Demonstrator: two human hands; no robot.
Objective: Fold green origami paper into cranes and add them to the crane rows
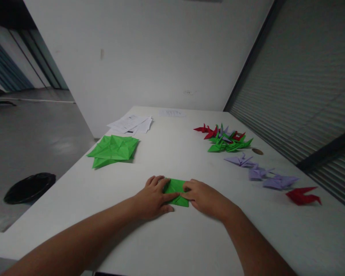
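left grip [153,197]: spread and palm down, not curled round anything; the index finger reaches across the near part of the green paper, other fingertips lie at its left side, and the thumb points toward the near edge of the paper.
right grip [205,197]: fingers bent, tips down on the right side of the paper; cannot tell whether they pinch a layer or only press.
green paper [176,185]: a small folded piece, flat between the two grips and touched by both; its far edge shows beyond the fingers, its near right corner just below the right fingertips. the two index fingertips come close together over its middle.
worktop [172,149]: white, under the paper and both grips.
green sheets [115,147]: creased, stacked, ahead and to the left, well apart from the grips.
printed pages [129,123]: overlapping, just beyond the green sheets.
crane heap [227,142]: red, green and purple folded birds, ahead and to the right.
brown disc [257,151]: just right of the heap.
purple cranes [278,181]: three in a slanting line, nearer than the heap.
red crane [303,196]: at the near end of that line.
bin [30,188]: black-lined, left of the worktop.
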